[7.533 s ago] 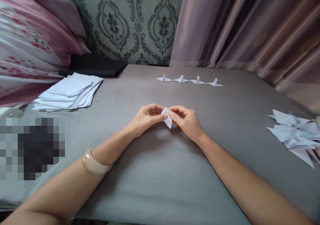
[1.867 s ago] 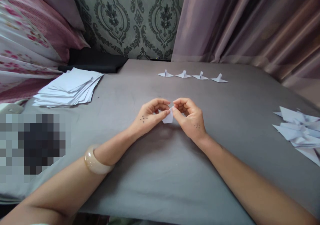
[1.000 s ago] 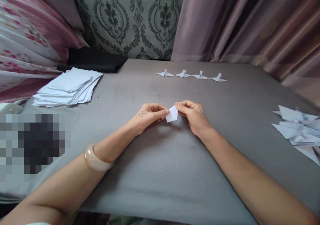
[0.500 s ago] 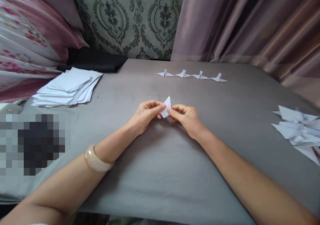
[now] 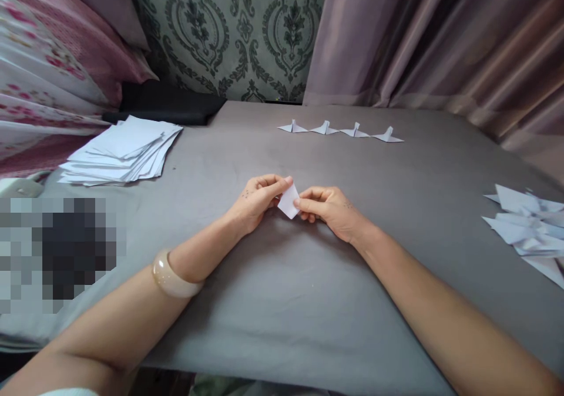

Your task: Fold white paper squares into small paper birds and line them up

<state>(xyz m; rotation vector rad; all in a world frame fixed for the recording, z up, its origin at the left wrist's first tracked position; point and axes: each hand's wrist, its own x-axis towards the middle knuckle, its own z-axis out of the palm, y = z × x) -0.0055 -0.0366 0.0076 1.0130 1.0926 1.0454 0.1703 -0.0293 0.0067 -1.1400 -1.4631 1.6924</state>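
Between my two hands is a small folded piece of white paper [image 5: 288, 202], roughly diamond-shaped, above the middle of the grey cloth. My left hand [image 5: 261, 200] pinches its upper left edge, thumb on top. At its right corner, the thumb and fingers of my right hand [image 5: 325, 205] are closed on it too. The fingers behind the paper are partly hidden. Beyond my hands, several folded white paper birds [image 5: 326, 128] stand in a row, wings spread. A pale bangle [image 5: 174, 277] circles my left forearm.
A stack of white paper sheets [image 5: 123, 152] lies at the left, before a folded black cloth [image 5: 171, 103]. More folded white paper shapes [image 5: 529, 222] are heaped at the right edge. A grey cloth [image 5: 264, 319] covers the surface. Purple curtains [image 5: 374, 37] hang behind, and a blurred patch hides the lower left.
The folded paper has turned in my hands and now shows a wider diamond face. My left thumb has moved up to its top corner; my right hand has shifted slightly.
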